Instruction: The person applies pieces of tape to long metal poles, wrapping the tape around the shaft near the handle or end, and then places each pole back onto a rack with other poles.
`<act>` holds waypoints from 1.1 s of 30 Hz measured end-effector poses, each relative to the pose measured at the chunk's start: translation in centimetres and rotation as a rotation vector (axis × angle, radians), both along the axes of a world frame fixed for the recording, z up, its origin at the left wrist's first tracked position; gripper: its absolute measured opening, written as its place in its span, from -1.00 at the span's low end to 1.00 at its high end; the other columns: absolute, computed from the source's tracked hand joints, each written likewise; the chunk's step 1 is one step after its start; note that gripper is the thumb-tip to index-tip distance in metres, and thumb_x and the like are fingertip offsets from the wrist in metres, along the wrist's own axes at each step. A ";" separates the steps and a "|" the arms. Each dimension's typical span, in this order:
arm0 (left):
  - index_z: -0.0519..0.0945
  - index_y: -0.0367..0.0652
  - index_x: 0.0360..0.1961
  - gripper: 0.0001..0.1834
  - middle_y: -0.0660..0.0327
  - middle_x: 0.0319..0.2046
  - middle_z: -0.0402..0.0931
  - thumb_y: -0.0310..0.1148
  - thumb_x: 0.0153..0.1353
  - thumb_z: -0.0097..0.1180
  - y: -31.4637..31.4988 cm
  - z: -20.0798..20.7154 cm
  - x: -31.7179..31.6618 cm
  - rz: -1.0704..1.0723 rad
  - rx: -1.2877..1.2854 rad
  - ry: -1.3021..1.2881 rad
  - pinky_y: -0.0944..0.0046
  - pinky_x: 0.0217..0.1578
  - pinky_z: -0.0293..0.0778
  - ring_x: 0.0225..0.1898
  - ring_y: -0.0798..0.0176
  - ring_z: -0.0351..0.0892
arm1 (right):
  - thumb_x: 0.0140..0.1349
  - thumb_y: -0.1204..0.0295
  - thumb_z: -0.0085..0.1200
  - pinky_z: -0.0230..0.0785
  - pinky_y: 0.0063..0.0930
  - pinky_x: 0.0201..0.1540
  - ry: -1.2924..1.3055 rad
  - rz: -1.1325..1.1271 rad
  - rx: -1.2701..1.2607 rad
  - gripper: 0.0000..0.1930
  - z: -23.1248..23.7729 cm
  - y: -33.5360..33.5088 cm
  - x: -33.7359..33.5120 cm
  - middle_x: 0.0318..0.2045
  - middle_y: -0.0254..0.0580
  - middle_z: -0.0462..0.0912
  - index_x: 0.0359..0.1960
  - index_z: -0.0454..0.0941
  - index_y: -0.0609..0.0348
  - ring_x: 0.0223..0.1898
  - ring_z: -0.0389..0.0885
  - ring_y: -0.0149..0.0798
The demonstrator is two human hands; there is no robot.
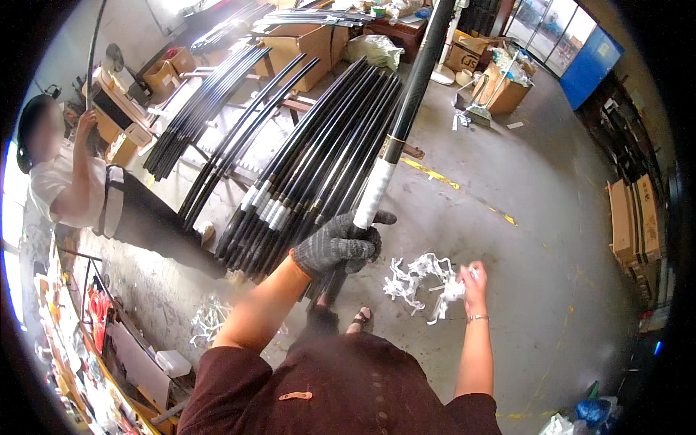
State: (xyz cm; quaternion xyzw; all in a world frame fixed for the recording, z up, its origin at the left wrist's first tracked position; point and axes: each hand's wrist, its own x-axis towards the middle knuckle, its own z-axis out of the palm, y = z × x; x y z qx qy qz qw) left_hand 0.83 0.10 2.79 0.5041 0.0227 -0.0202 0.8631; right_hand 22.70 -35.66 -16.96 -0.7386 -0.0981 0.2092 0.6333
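Gripping firmly, the left hand (339, 245), in a grey knit glove, is clenched around a long black rod (413, 94) that rises steeply up and away toward the top of the head view. The glove sits just below a band of white tape (375, 193) wrapped round the rod, and the rod's lower end drops past the palm toward the floor. Over on the other side, the bare right hand (473, 281) is closed on a tangle of white tape strips (424, 279), pinching it at the hand's own edge while the loose curls trail out to the left, hanging between the two hands and apart from the rod. A thin bracelet (477, 317) shows on that wrist. Behind the glove, a big bundle of black rods (319, 159) leans across a rack, several with white-taped ends clustered just beside the gloved hand. More black rods (206, 105) lie in a second stack farther left. At the left edge, another person (72, 185) in a white top has one raised hand on a thin upright rod. Cardboard boxes (301, 43) stand at the back, more white scraps (210, 319) litter the concrete floor (551, 217), and a blue door (591, 61) shows top right.
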 end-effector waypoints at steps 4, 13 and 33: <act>0.25 -0.25 0.30 -0.17 0.33 -0.51 0.42 -0.17 0.06 0.31 -1.3 -0.4 0.2 0.112 0.129 0.062 0.46 -0.61 0.30 -0.60 0.47 0.38 | 0.11 0.48 0.23 0.39 -0.55 -0.36 -0.280 0.223 -0.050 -0.54 15.9 12.7 -6.3 -0.33 -0.32 0.54 0.07 0.39 0.06 -0.40 0.49 -0.46; 0.39 -0.21 0.11 -0.55 0.37 -0.38 0.42 -0.41 0.18 0.12 -3.2 -2.3 -0.3 0.315 0.278 0.035 0.44 -0.39 0.39 -0.40 0.49 0.38 | 0.06 0.42 0.22 0.43 -0.32 -0.42 -0.836 0.406 -0.163 -0.83 22.2 20.2 -10.6 -0.55 0.05 0.61 -0.41 0.57 0.30 -0.50 0.62 -0.01; 0.32 -0.23 0.24 -0.18 0.34 -0.30 0.54 -0.20 -0.04 0.40 -3.2 -4.7 1.3 0.338 0.183 -0.065 0.41 -0.46 0.47 -0.42 0.46 0.50 | 0.08 0.15 0.32 0.37 -0.41 -0.35 -0.756 0.543 -0.096 -0.61 22.8 19.8 -10.7 -0.52 -0.20 0.54 -0.41 0.52 0.28 -0.46 0.49 -0.34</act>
